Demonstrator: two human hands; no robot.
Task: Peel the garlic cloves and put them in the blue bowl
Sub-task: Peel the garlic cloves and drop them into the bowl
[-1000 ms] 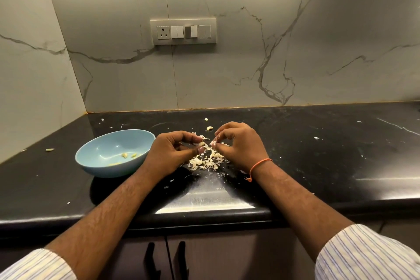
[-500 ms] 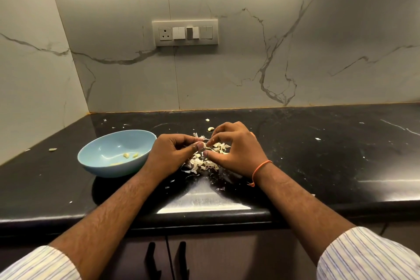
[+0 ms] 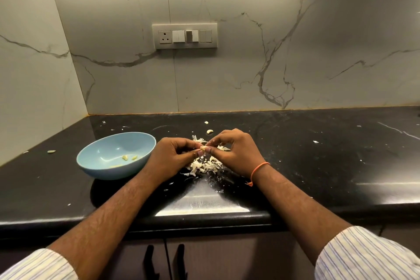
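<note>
While both hands work at the middle of the black worktop (image 3: 318, 166), a stray garlic clove (image 3: 51, 151) lies far left, well apart from everything. Next right, blue bowl (image 3: 91, 163) sits just beside the left wrist, a few peeled cloves (image 3: 129, 157) in its bottom; probably parked there so a finished clove drops in with a short move. Left hand (image 3: 169, 158) has fingers curled, thumb and fingertips pinching the garlic clove being peeled (image 3: 203, 148), steadying it. Right hand (image 3: 236, 154), orange thread at the wrist, also curled, fingertips pinching at the same clove from the other side, likely pulling skin off. Clove is held just above the pile of garlic skins (image 3: 204, 165), so peelings fall in one heap. Two more garlic pieces (image 3: 209, 131) lie just behind the hands; whether peeled, cannot tell. Worktop is glossy, flecked with white skin bits, glare strip at the near edge. Marble-look wall behind carries a socket and switch plate (image 3: 184, 36). Cabinet handles (image 3: 150, 259) below.
</note>
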